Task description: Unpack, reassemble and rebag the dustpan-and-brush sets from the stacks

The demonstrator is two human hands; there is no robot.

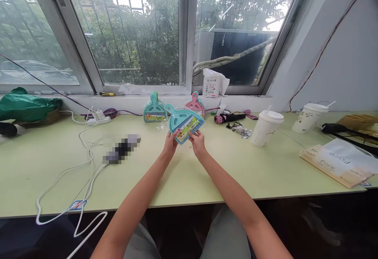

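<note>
Your two forearms: extended from 7 and 5 o'clock, converging on one turquoise dustpan (177,116), held raised and tilted, handle toward 10. Your left hand (170,144): closed on its lower left edge. Your right hand (197,141): pinching the lower edge, thumb in front. Label (188,128): yellow-green, Chinese characters, too small to read surely. Clockwise from your dustpan: window (159,34) at 12; pink dustpan (194,98) at 1; white package (211,86), barcode and fine print, on the sill between 1 and 2; lidded paper cup (264,131) at 3; tissue pack (336,160), lettering inverted, toward 4; turquoise dustpans (154,106), similarly labelled, at 10. Surface: pale green table (230,176).
</note>
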